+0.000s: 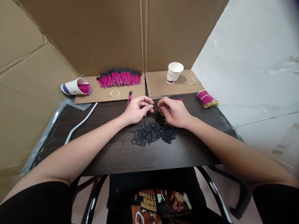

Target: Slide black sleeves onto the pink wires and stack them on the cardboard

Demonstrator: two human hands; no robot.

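My left hand [139, 109] and my right hand [174, 111] meet above the dark table, fingertips almost touching. The left fingers pinch a small black tube; the right ones pinch a thin pink wire whose end points toward it. Whether the wire is inside the tube is too small to tell. Just below lies a heap of short black tubes [151, 133]. Pink wires with gold tips [161, 115] lie partly hidden beneath my right hand. Beside my left hand are a few pink wires with black ends [129, 97].
A large row of black-ended pink wires [120, 77] lies on cardboard [93, 99] at the back. A tipped paper cup [72, 87] holds more wires; another cup [173, 74] stands upright. A banded wire bundle [207, 99] lies right, a white cable [80, 123] left. Cardboard walls rise behind.
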